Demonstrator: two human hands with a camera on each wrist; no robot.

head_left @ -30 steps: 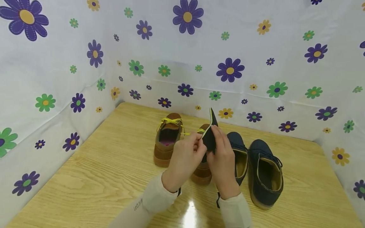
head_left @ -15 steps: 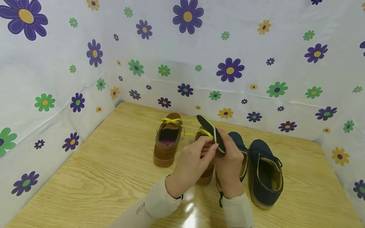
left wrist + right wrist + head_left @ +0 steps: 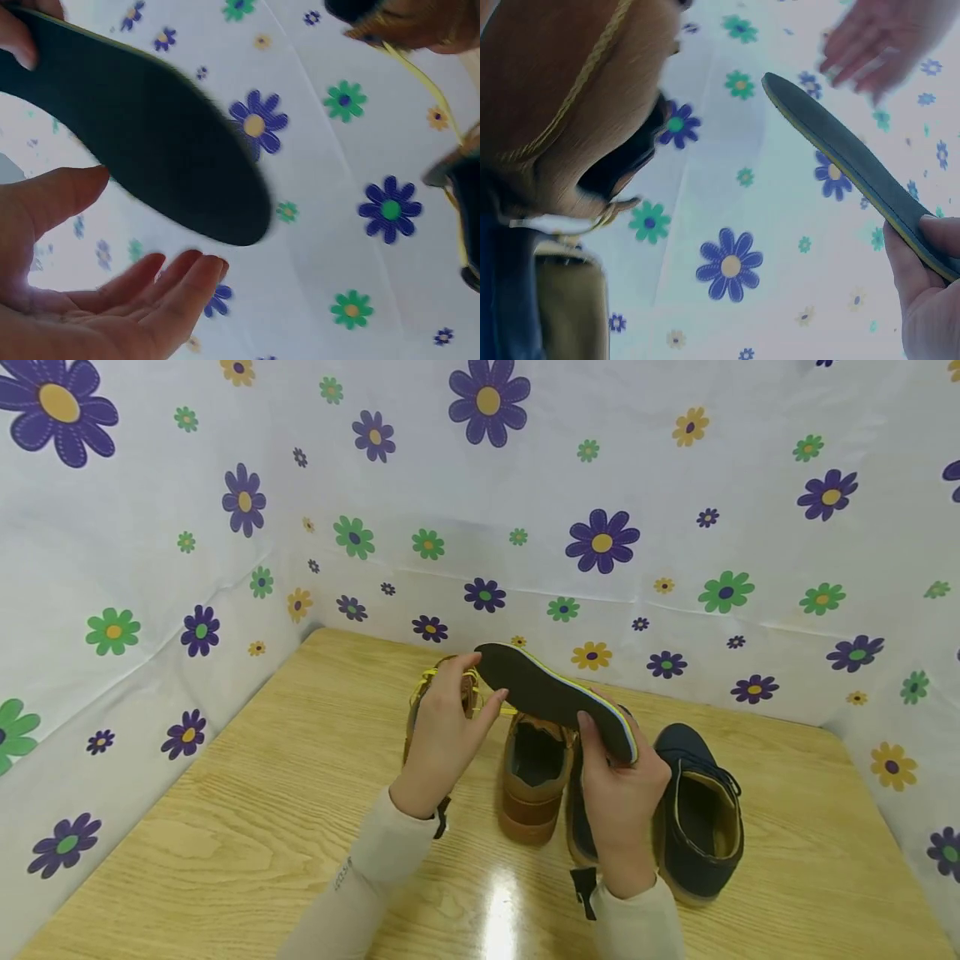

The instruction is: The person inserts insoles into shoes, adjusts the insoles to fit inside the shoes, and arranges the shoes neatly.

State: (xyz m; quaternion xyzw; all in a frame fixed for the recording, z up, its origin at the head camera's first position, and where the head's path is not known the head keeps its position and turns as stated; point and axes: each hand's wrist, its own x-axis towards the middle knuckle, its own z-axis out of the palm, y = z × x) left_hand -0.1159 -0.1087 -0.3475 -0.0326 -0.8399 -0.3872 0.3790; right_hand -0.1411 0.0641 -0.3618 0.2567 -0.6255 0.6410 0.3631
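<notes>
A black insole [image 3: 551, 693] with a yellow and white edge is held up over the shoes. My right hand [image 3: 622, 793] pinches one end of it, thumb on the black face and fingers behind. Beside the other end, my left hand [image 3: 442, 727] is spread, thumb apart from the fingers. The left wrist view has the left thumb close to the edge of the insole [image 3: 150, 120]; whether they touch I cannot tell. Below the insole stands a brown shoe [image 3: 528, 810]. A second brown shoe [image 3: 412, 720] with yellow laces is mostly behind the left hand.
Right of the brown pair are two navy shoes; one navy shoe [image 3: 701, 827] shows fully, while the other navy shoe [image 3: 581, 827] is partly covered by the right hand. All stand on a wooden table [image 3: 225, 827]. White flowered cloth [image 3: 420, 468] encloses the back and sides.
The left hand has let go of the insole and moved left, its fingers spreading. The insole has swung from tilted upright to stretched sideways, with its black face toward me, still in the right hand.
</notes>
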